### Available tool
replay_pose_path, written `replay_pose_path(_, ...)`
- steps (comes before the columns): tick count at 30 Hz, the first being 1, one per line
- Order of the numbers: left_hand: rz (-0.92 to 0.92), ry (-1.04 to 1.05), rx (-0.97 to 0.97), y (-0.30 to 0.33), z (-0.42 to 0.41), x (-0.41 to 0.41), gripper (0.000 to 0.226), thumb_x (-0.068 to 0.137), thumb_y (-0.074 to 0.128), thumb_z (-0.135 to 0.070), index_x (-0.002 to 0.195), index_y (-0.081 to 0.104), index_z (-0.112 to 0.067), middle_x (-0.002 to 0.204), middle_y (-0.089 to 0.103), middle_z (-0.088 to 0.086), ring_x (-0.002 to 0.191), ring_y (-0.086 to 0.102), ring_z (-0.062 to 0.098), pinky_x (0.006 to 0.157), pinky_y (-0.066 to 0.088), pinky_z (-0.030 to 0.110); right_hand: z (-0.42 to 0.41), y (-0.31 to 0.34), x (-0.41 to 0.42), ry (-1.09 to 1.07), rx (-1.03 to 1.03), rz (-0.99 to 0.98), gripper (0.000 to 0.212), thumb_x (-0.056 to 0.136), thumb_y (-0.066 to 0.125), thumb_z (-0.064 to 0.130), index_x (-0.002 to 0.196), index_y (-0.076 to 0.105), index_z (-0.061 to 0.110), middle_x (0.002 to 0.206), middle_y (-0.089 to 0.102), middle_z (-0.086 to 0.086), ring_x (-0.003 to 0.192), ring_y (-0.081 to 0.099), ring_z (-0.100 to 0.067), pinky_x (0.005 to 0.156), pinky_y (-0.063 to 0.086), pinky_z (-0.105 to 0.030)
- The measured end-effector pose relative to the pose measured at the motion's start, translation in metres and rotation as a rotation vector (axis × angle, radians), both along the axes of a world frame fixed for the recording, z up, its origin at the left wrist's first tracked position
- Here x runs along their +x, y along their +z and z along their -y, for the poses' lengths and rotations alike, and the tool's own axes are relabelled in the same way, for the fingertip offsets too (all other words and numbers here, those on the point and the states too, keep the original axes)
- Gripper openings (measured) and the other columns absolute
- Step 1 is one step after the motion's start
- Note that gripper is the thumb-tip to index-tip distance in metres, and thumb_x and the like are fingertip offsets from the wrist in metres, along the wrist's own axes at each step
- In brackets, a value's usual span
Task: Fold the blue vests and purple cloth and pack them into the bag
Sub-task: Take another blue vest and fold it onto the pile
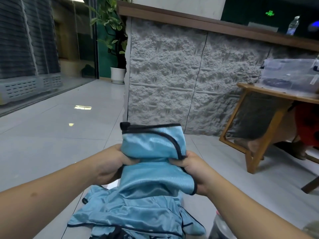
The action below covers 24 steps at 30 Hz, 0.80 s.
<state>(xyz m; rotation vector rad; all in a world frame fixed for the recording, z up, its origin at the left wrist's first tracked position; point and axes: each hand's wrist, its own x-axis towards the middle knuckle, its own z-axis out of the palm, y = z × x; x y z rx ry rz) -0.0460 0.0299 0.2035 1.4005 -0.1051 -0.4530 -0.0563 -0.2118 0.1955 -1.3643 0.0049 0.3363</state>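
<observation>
- While both hands work at mid-frame, much of the scene is cut off: the heap of blue vests (136, 216) on the near floor runs off the bottom edge, so how many lie there is hard to say.
- Near right, a pale rounded object (220, 226) sits half out of frame and blurred; what it is I cannot tell.
- Far right, the clear plastic storage box (290, 75) on the wooden table (269, 94) is cropped by the frame edge, its dark contents unreadable, and something red under the table is only partly seen.
- Up on the far counter (207, 23), a water bottle (293, 25) shows, blurred.
- Far left, a potted plant (117, 49) stands on the tiled floor (51, 135) beside the textured grey wall panel (189, 75).
- Now the action: a folded blue vest (151, 145) with dark trim is held up above the heap, between the two hands.
- The left hand (110, 163) clamps the vest's left side, fingers curled into the cloth and mostly buried by it.
- The right hand (193, 171) grips the right side, thumb pinching the dark-trimmed edge.
- The vest's upper fold stands up just beyond the fingers, while its lower part drapes down towards the heap.
</observation>
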Motion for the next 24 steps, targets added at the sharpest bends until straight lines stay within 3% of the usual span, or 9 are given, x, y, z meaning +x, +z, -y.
replay_pose_path(3,0.084,-0.066,0.063,0.005,0.002,-0.005,0.021,0.095,0.061,0.004,0.094,0.079,-0.006,0.095,0.076,0.018,0.086,0.075,0.028,0.078,0.062,0.032,0.001,-0.001,-0.003,0.077,-0.018,0.034,0.022,0.092,0.062,-0.003,0.111,0.068,-0.013,0.119,0.070,-0.033,0.102,0.071,-0.043,0.089,0.062,-0.049)
replay_pose_path(6,0.062,-0.044,0.099,0.001,0.001,-0.008,0.046,0.098,0.045,0.008,0.065,0.072,-0.009,0.071,0.062,0.013,0.060,0.060,0.020,0.057,0.050,0.026,0.004,-0.007,-0.005,0.064,-0.024,0.019,0.052,0.063,0.076,0.014,0.109,0.067,-0.008,0.116,0.066,-0.035,0.104,0.064,-0.045,0.095,0.054,-0.053)
replay_pose_path(10,-0.043,0.058,-0.092,-0.008,0.001,-0.011,0.046,0.106,0.032,-0.004,0.117,0.076,-0.012,0.094,0.077,0.021,0.099,0.073,0.037,0.102,0.054,0.051,0.008,-0.017,-0.007,0.046,-0.036,0.011,0.063,0.073,0.071,0.015,0.129,0.061,-0.012,0.124,0.067,-0.033,0.108,0.065,-0.044,0.098,0.054,-0.054)
replay_pose_path(12,-0.152,0.115,-0.225,-0.013,0.001,-0.012,0.049,0.104,0.030,-0.020,0.134,0.066,-0.005,0.106,0.075,0.029,0.106,0.071,0.043,0.104,0.051,0.056,0.009,-0.023,-0.003,0.025,0.003,-0.010,0.055,0.079,0.064,0.012,0.128,0.060,-0.012,0.116,0.068,-0.031,0.100,0.067,-0.040,0.089,0.057,-0.050)
replay_pose_path(14,-0.230,0.052,-0.222,-0.020,0.001,-0.017,0.066,0.105,0.033,-0.048,0.129,0.069,0.002,0.126,0.069,0.028,0.112,0.070,0.042,0.098,0.056,0.052,0.009,-0.025,-0.003,-0.018,-0.002,-0.025,0.024,0.088,0.055,0.001,0.105,0.070,-0.008,0.100,0.069,-0.028,0.083,0.068,-0.036,0.077,0.059,-0.044)
replay_pose_path(17,-0.274,-0.108,-0.108,-0.028,0.003,-0.028,0.064,0.090,0.068,-0.053,0.127,0.070,-0.001,0.130,0.068,0.024,0.119,0.067,0.039,0.104,0.052,0.049,0.010,-0.032,0.000,-0.044,-0.016,-0.081,0.043,0.091,0.040,-0.011,0.065,0.067,0.010,0.070,0.063,-0.014,0.055,0.059,-0.026,0.055,0.052,-0.029)
replay_pose_path(19,-0.244,-0.114,-0.029,-0.039,0.000,-0.030,0.062,0.070,0.087,-0.025,0.124,0.070,0.001,0.121,0.070,0.026,0.109,0.067,0.037,0.104,0.049,0.052,0.006,-0.031,-0.006,-0.063,-0.036,-0.085,0.035,0.093,0.045,-0.008,0.081,0.073,0.008,0.081,0.070,-0.020,0.066,0.066,-0.032,0.064,0.059,-0.036)
replay_pose_path(21,-0.195,-0.070,0.004,-0.048,-0.003,-0.030,0.055,0.075,0.081,-0.011,0.127,0.068,0.000,0.127,0.066,0.031,0.116,0.064,0.042,0.111,0.042,0.059,0.004,-0.034,-0.008,-0.129,0.014,-0.101,0.030,0.098,0.048,-0.002,0.111,0.074,0.004,0.105,0.075,-0.026,0.090,0.072,-0.040,0.086,0.061,-0.049)
replay_pose_path(24,-0.178,0.045,-0.017,-0.063,-0.006,-0.031,0.043,0.087,0.073,-0.003,0.129,0.064,-0.002,0.121,0.070,0.030,0.116,0.066,0.049,0.106,0.047,0.063,0.000,-0.047,-0.014,-0.183,0.063,-0.220,0.045,0.107,0.046,0.038,0.135,0.063,0.007,0.125,0.072,-0.025,0.119,0.067,-0.047,0.109,0.049,-0.059)
